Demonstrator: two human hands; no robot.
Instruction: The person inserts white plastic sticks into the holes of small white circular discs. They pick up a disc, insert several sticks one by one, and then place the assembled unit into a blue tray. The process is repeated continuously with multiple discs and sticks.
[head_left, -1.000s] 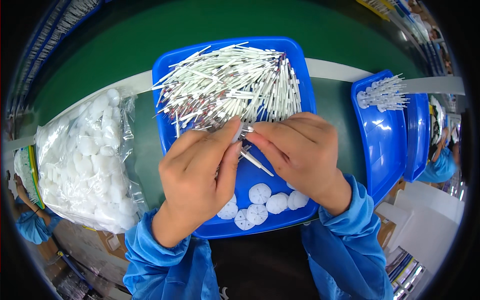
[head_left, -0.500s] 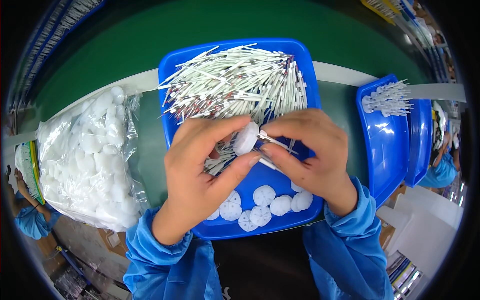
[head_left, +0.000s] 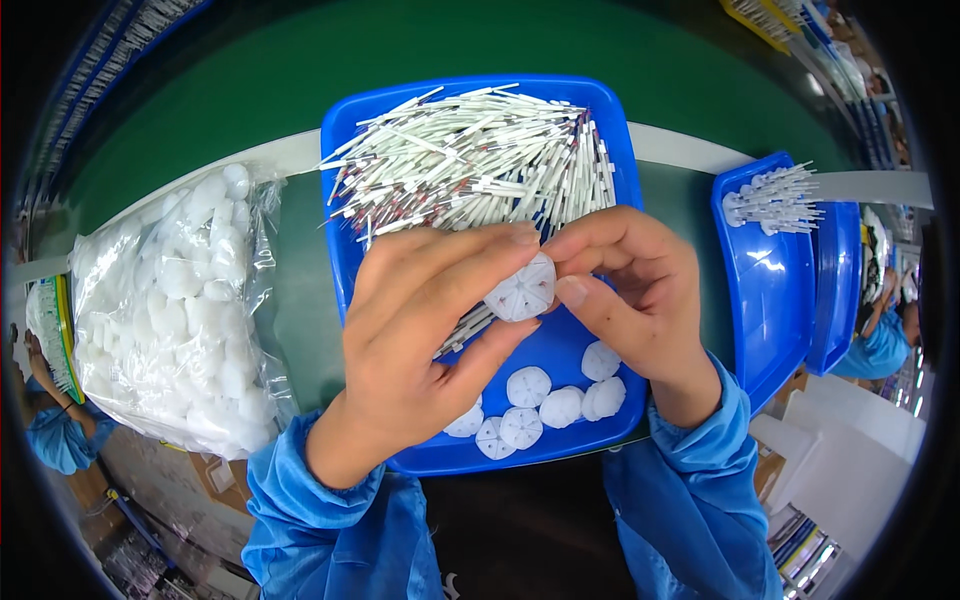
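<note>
While the left hand (head_left: 400, 320) is curling partly closed and holding a white disc (head_left: 525, 290) between fingers and thumb, the right hand (head_left: 635, 300) is resting its bent thumb and forefinger at the disc's right edge; whether they are gripping it, I cannot tell. The step in hand seems to be steadying and working at the disc, and the next move is probably calling for a light, even hold. Hanging above the blue tray (head_left: 575, 345), the disc is turning its face toward the camera, showing lines radiating from its middle and small dark specks. Farther out, similar loose discs (head_left: 521, 428) are lying in the tray's near part, pale thin sticks (head_left: 450, 165) are filling its far part, and a clear bag (head_left: 180, 310) of white pieces is standing to the left.
</note>
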